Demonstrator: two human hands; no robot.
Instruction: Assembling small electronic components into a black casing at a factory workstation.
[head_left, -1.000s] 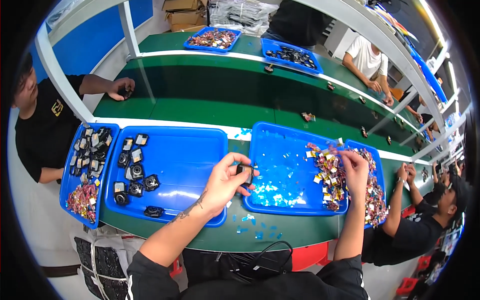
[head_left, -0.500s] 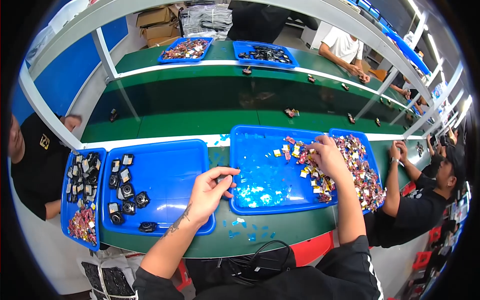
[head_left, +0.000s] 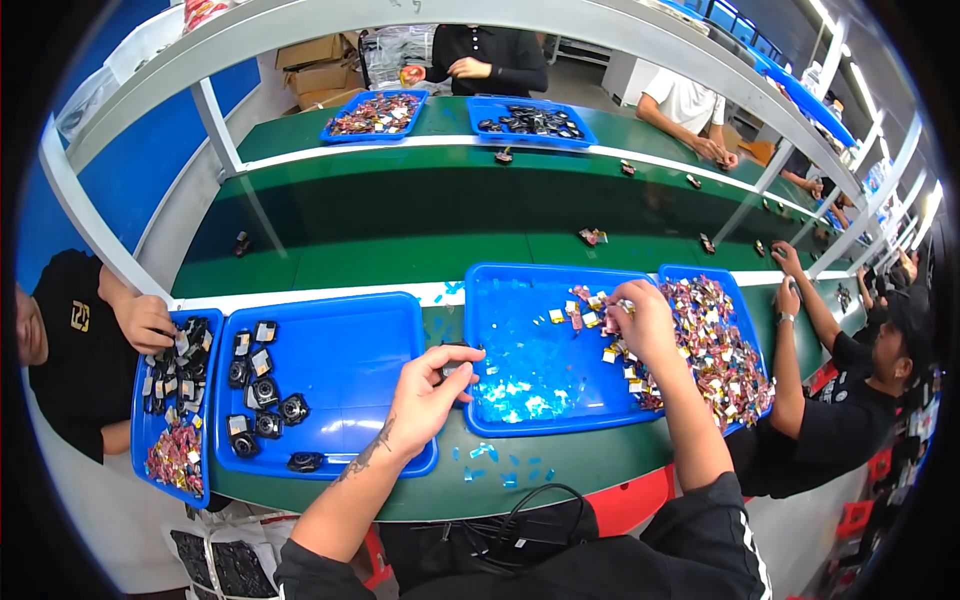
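A long green bench (head_left: 400,260) carries blue plastic trays. On the middle tray (head_left: 520,350), near its right edge, the right hand (head_left: 640,320) curls over small foil-wrapped pieces (head_left: 600,325), fingertips touching them. At this tray's left edge, the left hand (head_left: 430,390) pinches a small dark part (head_left: 452,368), fingers nearly closed.

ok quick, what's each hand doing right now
Left hand: closed on a small dark part at the blue tray's edge.
Right hand: fingers curled in the pile of small pieces; a grip cannot be told.
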